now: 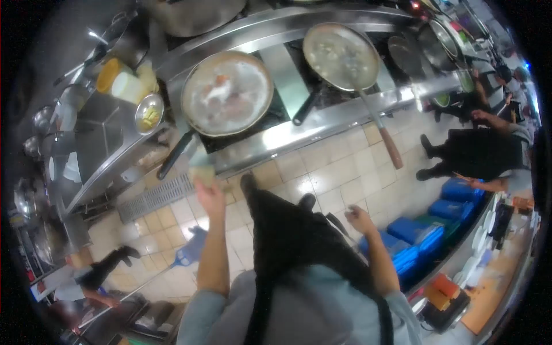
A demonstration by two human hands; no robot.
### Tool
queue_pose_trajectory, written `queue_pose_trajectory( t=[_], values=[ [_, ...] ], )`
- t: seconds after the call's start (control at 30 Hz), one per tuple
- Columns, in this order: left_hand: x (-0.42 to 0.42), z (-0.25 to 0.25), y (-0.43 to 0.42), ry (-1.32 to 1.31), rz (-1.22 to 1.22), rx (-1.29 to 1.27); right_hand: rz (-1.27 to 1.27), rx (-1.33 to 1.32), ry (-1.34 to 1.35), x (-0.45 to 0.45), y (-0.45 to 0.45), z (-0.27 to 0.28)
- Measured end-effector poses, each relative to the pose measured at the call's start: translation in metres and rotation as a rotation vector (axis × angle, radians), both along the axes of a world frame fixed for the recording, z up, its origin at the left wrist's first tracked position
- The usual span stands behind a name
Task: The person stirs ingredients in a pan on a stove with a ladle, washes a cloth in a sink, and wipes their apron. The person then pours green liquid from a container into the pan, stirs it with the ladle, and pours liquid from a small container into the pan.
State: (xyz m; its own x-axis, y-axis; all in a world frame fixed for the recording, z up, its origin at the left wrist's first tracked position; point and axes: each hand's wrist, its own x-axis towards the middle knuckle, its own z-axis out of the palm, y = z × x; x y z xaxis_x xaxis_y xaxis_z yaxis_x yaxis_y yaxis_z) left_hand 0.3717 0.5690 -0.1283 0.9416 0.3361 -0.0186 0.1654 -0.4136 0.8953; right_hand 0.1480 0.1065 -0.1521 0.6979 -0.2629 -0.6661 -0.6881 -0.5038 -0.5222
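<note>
At twelve o'clock from the left hand [210, 198], gripped by its fingers, is one small cup [201, 171], pale and yellowish though blurred, while the right hand [359, 218] is loosely curled and I cannot tell whether it holds the dark item [340, 225] beside it. Just past twelve from the left hand in this head view sits one pan [228, 95] of frothy whitish liquid with orange bits, and between one and two a second pan [336, 57] of lumpy greyish liquid with one brown-handled utensil [390, 146].
</note>
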Motion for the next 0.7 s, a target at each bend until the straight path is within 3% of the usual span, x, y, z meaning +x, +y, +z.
queue_pose_trajectory(
  t=[0.07,0.1,0.17,0.33,0.43,0.47,0.5,0.57,0.7],
  values=[
    [0.010,-0.049,-0.036,-0.120,-0.227,0.706,-0.101,0.016,0.033,-0.060,-0.042,-0.019],
    [0.019,-0.047,-0.056,-0.130,-0.227,0.715,-0.147,0.019,0.050,-0.086,-0.057,-0.031],
    [0.034,-0.037,-0.104,-0.031,-0.481,0.881,-0.081,-0.159,0.159,-0.111,-0.066,-0.006],
    [0.086,0.028,-0.208,-0.064,-0.629,0.762,-0.362,0.109,0.268,-0.169,-0.060,-0.037],
    [0.103,0.021,-0.219,-0.141,-0.699,0.704,-0.177,0.051,0.255,-0.170,-0.043,-0.070],
    [0.105,0.019,-0.218,-0.234,-0.693,0.737,-0.184,0.057,0.265,-0.149,-0.029,-0.062],
    [0.105,0.028,-0.217,-0.111,-0.750,0.797,-0.247,0.121,0.287,-0.104,-0.013,-0.029],
    [0.090,0.021,-0.212,-0.160,-0.806,0.786,-0.302,0.177,0.307,-0.037,-0.002,0.013],
    [0.106,0.025,-0.226,-0.200,-0.877,0.685,-0.276,0.222,0.107,0.006,0.000,0.012]
  ],
)
